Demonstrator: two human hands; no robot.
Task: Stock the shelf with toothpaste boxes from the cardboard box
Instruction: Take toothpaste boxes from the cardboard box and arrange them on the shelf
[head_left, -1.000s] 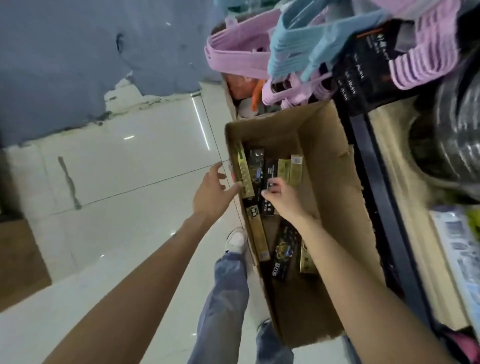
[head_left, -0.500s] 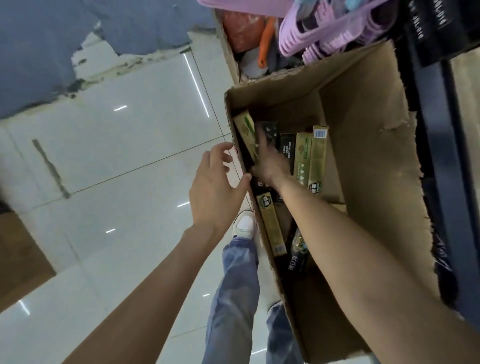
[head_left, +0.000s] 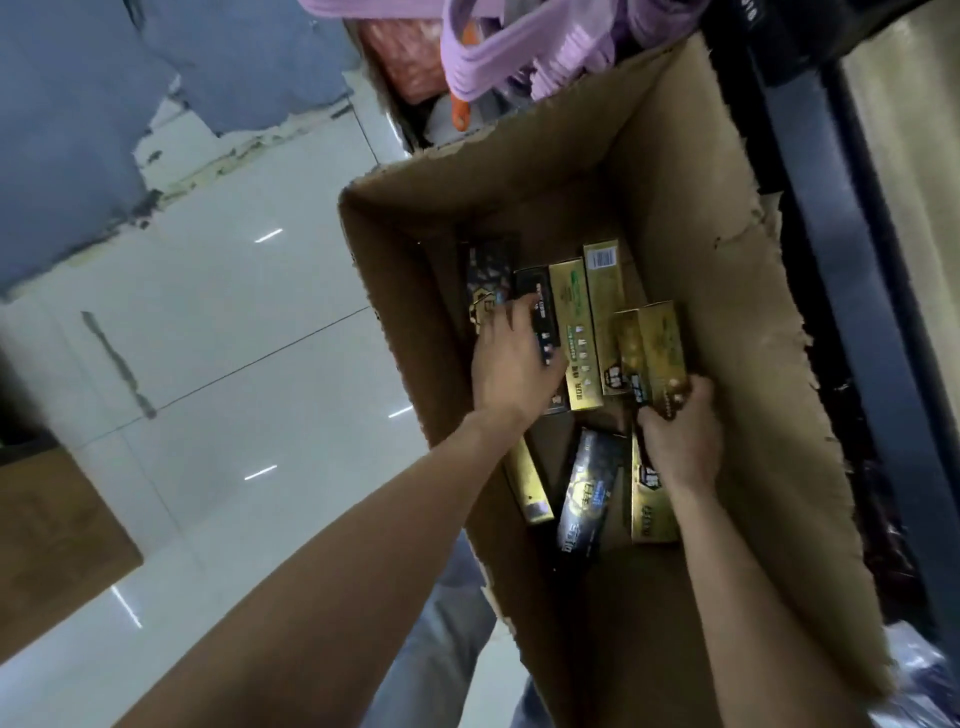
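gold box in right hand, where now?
Head view: gold toothpaste box inside the cardboard box, right of centre, gripped by the right hand, beside the standing gold boxes.

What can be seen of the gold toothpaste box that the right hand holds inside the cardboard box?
The gold toothpaste box is a long carton with shiny gold print and a dark logo near its lower end. The right hand grips that lower end; the upper end points away, lifted and tilted above the other cartons. It stays inside the cardboard box, partly covering another gold carton lying beside it.
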